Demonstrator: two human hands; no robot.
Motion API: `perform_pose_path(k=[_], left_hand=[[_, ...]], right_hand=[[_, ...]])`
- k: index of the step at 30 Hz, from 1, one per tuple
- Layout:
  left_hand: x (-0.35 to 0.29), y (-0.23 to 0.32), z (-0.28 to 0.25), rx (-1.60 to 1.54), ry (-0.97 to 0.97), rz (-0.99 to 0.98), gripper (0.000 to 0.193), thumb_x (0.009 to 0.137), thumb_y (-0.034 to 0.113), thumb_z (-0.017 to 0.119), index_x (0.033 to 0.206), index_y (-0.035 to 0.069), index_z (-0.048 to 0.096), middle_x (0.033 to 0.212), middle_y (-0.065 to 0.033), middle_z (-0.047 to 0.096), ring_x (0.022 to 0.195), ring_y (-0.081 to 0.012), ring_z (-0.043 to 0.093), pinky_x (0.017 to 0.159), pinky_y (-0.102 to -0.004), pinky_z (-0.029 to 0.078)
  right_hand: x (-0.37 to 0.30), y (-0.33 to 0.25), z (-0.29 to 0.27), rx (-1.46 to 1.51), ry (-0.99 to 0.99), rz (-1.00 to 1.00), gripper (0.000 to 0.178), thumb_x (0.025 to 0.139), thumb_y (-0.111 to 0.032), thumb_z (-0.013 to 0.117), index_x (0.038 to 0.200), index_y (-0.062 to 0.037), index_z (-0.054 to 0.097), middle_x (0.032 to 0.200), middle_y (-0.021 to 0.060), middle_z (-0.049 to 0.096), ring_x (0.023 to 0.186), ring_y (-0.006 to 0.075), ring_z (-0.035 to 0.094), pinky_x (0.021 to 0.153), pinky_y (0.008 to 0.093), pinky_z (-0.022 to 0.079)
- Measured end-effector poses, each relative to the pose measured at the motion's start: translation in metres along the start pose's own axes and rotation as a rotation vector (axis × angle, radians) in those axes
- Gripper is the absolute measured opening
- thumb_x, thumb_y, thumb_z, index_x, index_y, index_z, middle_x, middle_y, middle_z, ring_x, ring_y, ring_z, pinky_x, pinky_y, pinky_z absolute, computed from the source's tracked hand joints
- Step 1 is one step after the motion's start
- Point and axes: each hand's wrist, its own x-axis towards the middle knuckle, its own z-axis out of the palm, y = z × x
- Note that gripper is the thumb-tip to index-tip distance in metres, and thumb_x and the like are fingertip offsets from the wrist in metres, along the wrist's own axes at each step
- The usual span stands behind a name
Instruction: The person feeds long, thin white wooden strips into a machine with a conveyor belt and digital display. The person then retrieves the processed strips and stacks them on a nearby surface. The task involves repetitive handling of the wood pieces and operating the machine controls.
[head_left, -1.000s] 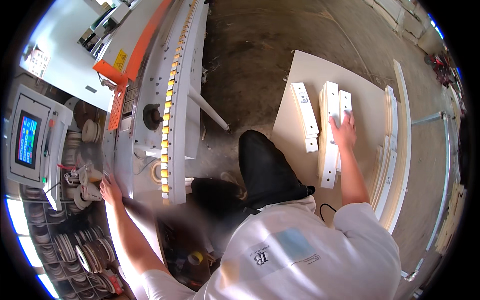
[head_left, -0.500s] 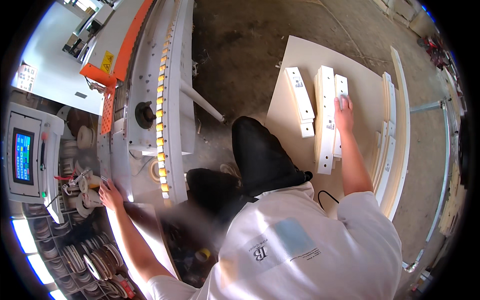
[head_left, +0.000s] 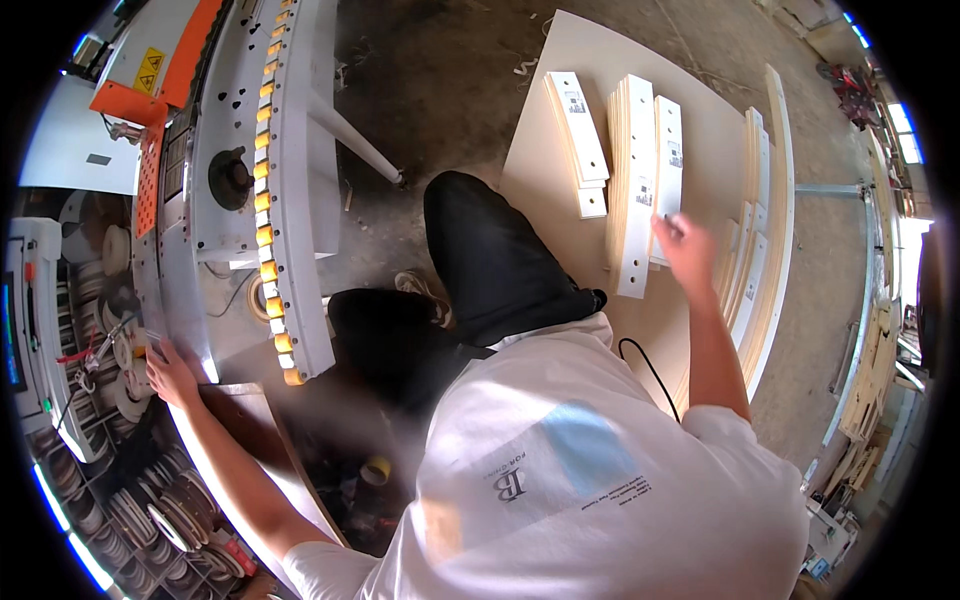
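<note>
My right hand (head_left: 687, 248), slightly blurred, is over the near end of a short white strip stack (head_left: 669, 140). Its fingers are curled; whatever they may hold is too small and smeared to make out. Left of it lies a taller stack of long white strips (head_left: 634, 170) with pale wood-coloured edges and dark holes. A smaller white strip pile (head_left: 578, 125) sits farther left. On the other side, my left hand (head_left: 172, 375) rests with fingers stretched out at the near end of the machine's metal bed (head_left: 187, 325).
The strips lie on a large beige board (head_left: 530, 120), with more strip stacks (head_left: 750, 270) along its right side. A row of yellow rollers (head_left: 264, 200) edges the machine. A control panel (head_left: 40, 330) and several edging rolls (head_left: 165, 520) are at left. A black cable (head_left: 655, 370) curves beside me.
My right hand has come back toward me along the short strip stack, its fingers now curled. My left hand stays at the machine's end. The whole view has shifted.
</note>
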Motion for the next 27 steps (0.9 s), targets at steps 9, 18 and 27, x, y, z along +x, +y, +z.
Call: perform_pose_path(k=[9, 18, 27], left_hand=[[0.007, -0.003, 0.008, 0.015, 0.017, 0.040, 0.071, 0.107, 0.067, 0.046, 0.156, 0.017, 0.055, 0.154, -0.0135, 0.060, 0.142, -0.0349, 0.054, 0.119, -0.0477, 0.040], [0.005, -0.009, 0.016, -0.027, 0.054, 0.078, 0.068, 0.108, 0.062, 0.047, 0.156, 0.014, 0.054, 0.153, -0.0136, 0.060, 0.142, -0.0358, 0.054, 0.119, -0.0471, 0.040], [-0.004, 0.001, 0.003, -0.038, 0.039, 0.062, 0.064, 0.109, 0.058, 0.049, 0.156, 0.014, 0.054, 0.155, -0.0115, 0.059, 0.142, -0.0365, 0.053, 0.119, -0.0465, 0.040]], right_hand=[[-0.049, -0.026, 0.010, -0.629, -0.377, 0.055, 0.081, 0.078, -0.084, 0.067, 0.074, -0.0037, 0.077, 0.075, 0.0142, 0.074, 0.072, 0.0320, 0.071, 0.063, 0.0441, 0.051], [-0.044, -0.045, 0.017, -0.723, -0.401, 0.011, 0.086, 0.075, -0.085, 0.065, 0.083, -0.0015, 0.082, 0.084, 0.0163, 0.078, 0.082, 0.0339, 0.076, 0.071, 0.0431, 0.055], [-0.033, -0.065, 0.017, -0.630, -0.417, 0.076, 0.085, 0.076, -0.083, 0.070, 0.090, -0.0002, 0.082, 0.087, 0.0174, 0.079, 0.091, 0.0350, 0.076, 0.078, 0.0426, 0.057]])
